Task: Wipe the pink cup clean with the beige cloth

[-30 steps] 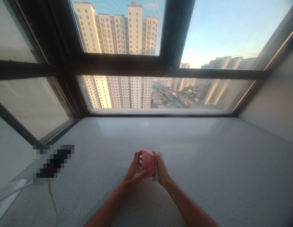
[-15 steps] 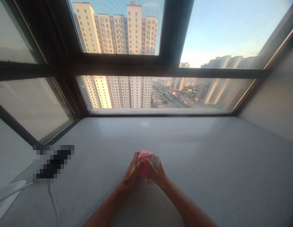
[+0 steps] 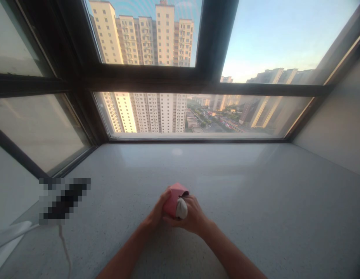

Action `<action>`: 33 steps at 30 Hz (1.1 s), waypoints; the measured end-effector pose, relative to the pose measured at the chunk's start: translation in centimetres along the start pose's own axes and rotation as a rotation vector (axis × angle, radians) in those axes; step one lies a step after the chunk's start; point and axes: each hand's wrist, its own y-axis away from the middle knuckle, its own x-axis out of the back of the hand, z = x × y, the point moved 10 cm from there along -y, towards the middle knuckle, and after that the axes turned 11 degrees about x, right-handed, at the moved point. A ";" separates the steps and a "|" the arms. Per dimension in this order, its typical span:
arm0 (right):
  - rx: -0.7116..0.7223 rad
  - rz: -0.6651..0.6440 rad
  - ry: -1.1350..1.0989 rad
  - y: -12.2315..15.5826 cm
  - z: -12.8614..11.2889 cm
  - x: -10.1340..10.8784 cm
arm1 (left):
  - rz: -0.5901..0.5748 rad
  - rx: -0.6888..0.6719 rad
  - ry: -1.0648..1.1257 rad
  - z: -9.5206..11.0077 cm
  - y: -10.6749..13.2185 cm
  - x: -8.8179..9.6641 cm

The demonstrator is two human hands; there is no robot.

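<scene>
Grip: left hand point(image 3: 159, 207) and right hand point(image 3: 196, 215) are both closed, clamped on a pink box point(image 3: 171, 202) from either side.
Left hand: wraps the left wall of the box, fingers bent around its far side.
Right hand: curls around the right and near sides, thumb lying along the lower edge, fingertips up by the opening.
Box place: between the two palms, over the near middle of the windowsill point(image 3: 261, 197); whether its underside touches the stone cannot be told.
Box look: small and angular, matt salmon pink, with a paler top facet and a deeper, redder front; it sits tilted.
Box opening: faces right and towards the wearer, with a dark, curved rim point(image 3: 185, 193).
Off-white bundle: a soft-looking, rounded lump point(image 3: 181, 209) bulging out at that opening, next to the right hand; its material is unclear.
Windowsill: pale grey, finely speckled, faintly glossy towards the window frame point(image 3: 209, 89).
Left side: a pixelated dark object point(image 3: 65, 199), with a pale cord point(image 3: 63, 245) running down from it.
Outside: cream tower blocks point(image 3: 165, 37) under blue sky.
</scene>
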 end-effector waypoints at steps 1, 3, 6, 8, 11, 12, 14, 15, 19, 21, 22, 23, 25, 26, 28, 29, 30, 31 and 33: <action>0.003 -0.002 0.007 0.0 -0.1 0.0 | -0.013 0.020 0.020 0.0 0.1 -0.1; -0.007 -0.004 -0.007 -0.1 -0.3 0.1 | -0.034 0.060 0.059 -0.1 0.1 -0.4; -0.031 0.007 -0.078 -0.1 -0.3 -0.1 | -0.049 0.084 0.089 -0.1 0.1 -0.6; -0.052 0.031 -0.132 0.2 0.1 -0.3 | -0.041 0.051 0.080 0.0 0.0 -0.4; -0.059 0.074 -0.137 1.2 1.1 -0.9 | -0.055 -0.029 0.057 0.2 -0.2 0.0; -0.043 0.088 -0.107 1.5 1.3 -1.2 | -0.072 -0.049 0.056 0.2 -0.2 0.0; 0.026 0.140 0.004 2.2 1.3 -1.4 | -0.108 -0.058 0.073 -0.1 -0.4 0.0; 0.072 0.175 0.069 2.4 1.1 -1.4 | -0.126 -0.045 0.090 -0.4 -0.4 -0.1; 0.107 0.269 0.212 3.0 0.3 -1.4 | -0.203 0.043 0.191 -0.8 -0.1 -1.0; 0.027 0.271 0.149 2.7 0.6 -1.6 | -0.225 0.055 0.213 -0.5 0.2 -1.5; -0.022 0.277 0.089 2.6 0.8 -1.6 | -0.225 0.053 0.214 -0.4 0.3 -1.7; -0.076 0.286 0.012 2.4 1.1 -1.6 | -0.220 0.047 0.212 -0.3 0.3 -1.7; -0.191 0.317 -0.191 2.3 1.8 -1.7 | -0.201 0.024 0.201 -0.2 0.3 -1.6; -0.246 0.334 -0.309 2.2 2.1 -1.8 | -0.193 0.007 0.189 -0.3 0.2 -1.5; -0.338 0.359 -0.525 2.0 2.6 -2.0 | -0.178 -0.031 0.153 -0.4 0.1 -1.3; -0.372 0.375 -0.607 2.0 2.7 -2.0 | -0.170 -0.052 0.133 -0.5 0.1 -1.2; -0.402 0.393 -0.670 2.0 2.9 -1.9 | -0.160 -0.077 0.111 -0.5 0.0 -1.1; -0.432 0.411 -0.723 2.0 3.0 -1.8 | -0.147 -0.106 0.085 -0.4 0.1 -0.9; -0.488 0.437 -0.826 2.2 3.3 -1.9 | -0.109 -0.180 0.015 0.1 0.2 -0.6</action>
